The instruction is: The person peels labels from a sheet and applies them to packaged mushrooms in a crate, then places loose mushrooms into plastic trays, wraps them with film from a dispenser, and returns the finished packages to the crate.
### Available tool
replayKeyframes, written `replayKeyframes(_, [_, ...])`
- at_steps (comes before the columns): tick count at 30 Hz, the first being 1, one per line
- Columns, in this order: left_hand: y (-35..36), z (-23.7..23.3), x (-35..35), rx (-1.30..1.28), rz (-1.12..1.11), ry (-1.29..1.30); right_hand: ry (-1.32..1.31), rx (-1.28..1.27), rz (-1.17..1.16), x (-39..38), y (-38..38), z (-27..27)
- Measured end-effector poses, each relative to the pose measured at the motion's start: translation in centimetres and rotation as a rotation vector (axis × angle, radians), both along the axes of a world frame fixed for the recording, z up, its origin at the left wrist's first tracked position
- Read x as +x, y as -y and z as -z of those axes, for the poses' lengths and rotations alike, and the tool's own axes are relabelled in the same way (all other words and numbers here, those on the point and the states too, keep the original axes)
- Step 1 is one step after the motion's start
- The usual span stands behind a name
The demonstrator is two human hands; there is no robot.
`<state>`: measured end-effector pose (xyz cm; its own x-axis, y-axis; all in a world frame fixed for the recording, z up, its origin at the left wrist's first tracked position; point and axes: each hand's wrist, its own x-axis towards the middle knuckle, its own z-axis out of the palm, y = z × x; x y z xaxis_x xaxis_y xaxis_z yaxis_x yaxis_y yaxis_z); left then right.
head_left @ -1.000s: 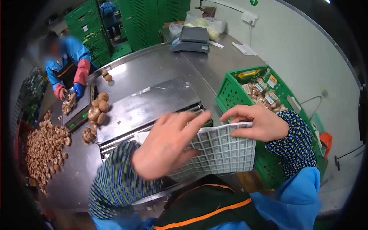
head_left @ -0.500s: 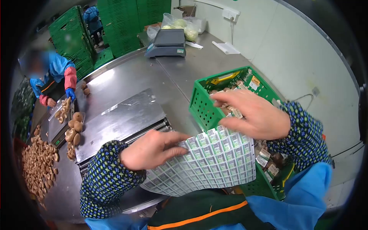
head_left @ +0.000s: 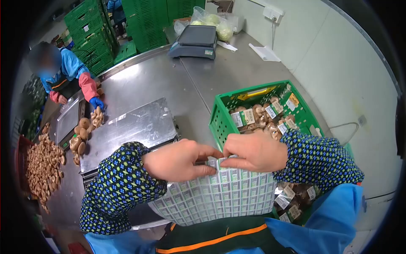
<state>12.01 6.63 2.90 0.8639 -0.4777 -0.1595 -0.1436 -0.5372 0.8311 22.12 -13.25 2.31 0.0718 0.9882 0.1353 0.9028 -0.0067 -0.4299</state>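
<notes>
My left hand point(head_left: 175, 161) pinches the top edge of a sheet of small printed labels point(head_left: 228, 197) between thumb and fingers. The sheet hangs curved in front of my apron, covered in rows of green and white labels. Right beside it, the thumb and forefinger of my right hand point(head_left: 256, 151) are closed on the same top edge, where a white corner stands up. Just beyond my right hand is a green crate point(head_left: 222, 112) holding wrapped, labelled packs of mushrooms point(head_left: 263, 118).
More wrapped mushroom packs point(head_left: 296, 197) lie below my right forearm. A metal plate point(head_left: 127, 131) and a scale point(head_left: 194, 40) stand on the steel table point(head_left: 165, 80). Across it, a co-worker's gloved hand point(head_left: 96, 103) is at some mushrooms, near a loose pile point(head_left: 44, 169).
My right hand has come down from above the crate to the sheet's top edge, beside my left fingers. The co-worker's gloved hand has moved away from the scale tray.
</notes>
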Motion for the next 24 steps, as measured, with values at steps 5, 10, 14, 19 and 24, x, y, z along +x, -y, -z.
replayKeyframes(5, [-0.1,0.7,1.7,0.034,0.113,-0.128,0.048,0.201,0.031,-0.9,1.0,2.9])
replayKeyframes(10, [-0.2,2.7,3.6,-0.058,0.124,-0.434,0.118,0.398,0.112,-1.1,1.9,5.1])
replayKeyframes(14, [-0.4,4.7,4.8,-0.156,0.124,-0.541,0.223,0.507,0.078,-0.6,2.3,7.1])
replayKeyframes(19, [-2.2,4.7,4.7,-0.005,-0.049,-0.469,-0.133,0.549,0.354,0.0,3.1,6.4])
replayKeyframes(24, [-4.4,0.8,0.5,0.149,-0.218,-0.323,-0.448,0.186,0.979,13.8,4.5,13.3])
